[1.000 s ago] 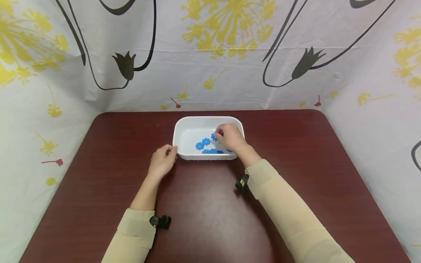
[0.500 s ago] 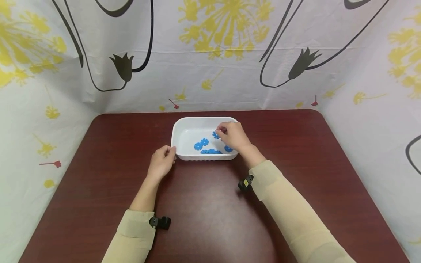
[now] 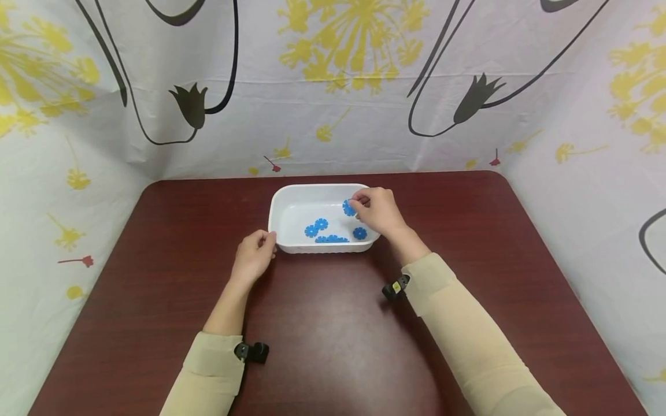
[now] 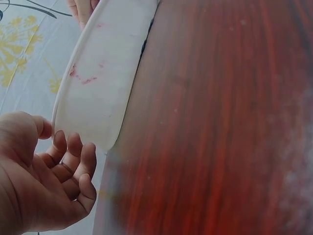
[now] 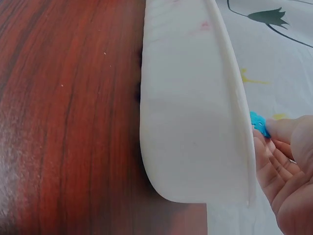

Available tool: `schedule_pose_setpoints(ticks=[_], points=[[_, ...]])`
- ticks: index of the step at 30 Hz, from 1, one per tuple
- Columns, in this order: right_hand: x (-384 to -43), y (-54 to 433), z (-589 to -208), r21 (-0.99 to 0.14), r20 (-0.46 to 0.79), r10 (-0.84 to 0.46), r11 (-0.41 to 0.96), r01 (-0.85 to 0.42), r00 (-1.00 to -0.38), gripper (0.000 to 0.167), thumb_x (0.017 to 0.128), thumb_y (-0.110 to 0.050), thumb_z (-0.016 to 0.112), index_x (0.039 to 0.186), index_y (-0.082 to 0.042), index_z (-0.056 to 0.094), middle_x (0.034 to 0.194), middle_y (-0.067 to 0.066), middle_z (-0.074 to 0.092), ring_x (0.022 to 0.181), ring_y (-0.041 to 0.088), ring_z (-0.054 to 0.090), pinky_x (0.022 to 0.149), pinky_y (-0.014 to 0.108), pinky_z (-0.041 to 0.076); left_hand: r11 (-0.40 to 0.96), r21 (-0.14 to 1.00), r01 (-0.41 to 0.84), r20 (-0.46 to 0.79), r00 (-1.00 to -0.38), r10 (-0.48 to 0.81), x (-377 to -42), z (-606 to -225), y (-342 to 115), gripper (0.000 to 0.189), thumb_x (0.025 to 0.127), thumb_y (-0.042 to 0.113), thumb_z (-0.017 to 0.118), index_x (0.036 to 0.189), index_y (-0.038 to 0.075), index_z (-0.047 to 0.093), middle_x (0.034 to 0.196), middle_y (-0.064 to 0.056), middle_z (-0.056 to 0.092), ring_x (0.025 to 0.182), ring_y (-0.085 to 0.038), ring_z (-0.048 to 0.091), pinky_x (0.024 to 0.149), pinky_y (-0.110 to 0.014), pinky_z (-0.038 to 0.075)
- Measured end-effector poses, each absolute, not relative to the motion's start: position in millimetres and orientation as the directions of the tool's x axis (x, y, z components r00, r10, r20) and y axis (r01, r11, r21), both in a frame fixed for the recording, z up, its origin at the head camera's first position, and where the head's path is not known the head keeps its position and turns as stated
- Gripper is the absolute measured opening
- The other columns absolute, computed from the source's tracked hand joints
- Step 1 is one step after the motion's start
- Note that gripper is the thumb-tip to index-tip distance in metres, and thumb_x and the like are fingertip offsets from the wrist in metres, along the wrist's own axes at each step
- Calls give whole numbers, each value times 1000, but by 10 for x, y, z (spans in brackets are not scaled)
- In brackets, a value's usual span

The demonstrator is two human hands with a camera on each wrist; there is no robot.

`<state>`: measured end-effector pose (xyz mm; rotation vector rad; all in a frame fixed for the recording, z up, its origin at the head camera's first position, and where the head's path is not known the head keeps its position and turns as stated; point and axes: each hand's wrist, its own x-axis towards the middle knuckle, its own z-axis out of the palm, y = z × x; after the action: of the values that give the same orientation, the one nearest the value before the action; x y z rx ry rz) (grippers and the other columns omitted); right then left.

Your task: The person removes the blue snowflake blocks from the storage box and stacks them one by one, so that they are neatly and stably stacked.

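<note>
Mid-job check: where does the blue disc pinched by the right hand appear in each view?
Head: blue disc just right of centre, at the right hand.
Left wrist: not visible.
Right wrist: toward the right edge, about mid-height.
Shared landmark: the white tray, in all three.

The left hand [image 4: 41, 181] pinches a white tray [image 4: 100, 83] on a red-brown table [image 4: 210, 117].
</note>
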<state>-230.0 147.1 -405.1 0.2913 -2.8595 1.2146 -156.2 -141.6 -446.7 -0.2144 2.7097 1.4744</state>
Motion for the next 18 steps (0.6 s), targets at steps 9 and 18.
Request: schedule_pose_setpoints(ticks=[9,18], points=[[-2312,1571,-4042,-755,89,-138,636,-157,-987,14,98,-15,68,100,-2,73,89,17,74,68,21,70,63,32,59,528,835,-156,-121,-987,-101,-1573,-4469,-1413,36,104,35,50,96,4,67,89,-12,69,82,-24,68,71,-31,50],[-2310,1704,-4047,-777,67,-111,618,-122,-992,16,98,-16,68,102,-2,73,89,16,73,69,23,70,60,29,59,523,836,-167,-133,-986,-102,-1574,-4468,-1416,37,104,36,49,97,4,67,89,-11,68,83,-25,68,73,-31,50]])
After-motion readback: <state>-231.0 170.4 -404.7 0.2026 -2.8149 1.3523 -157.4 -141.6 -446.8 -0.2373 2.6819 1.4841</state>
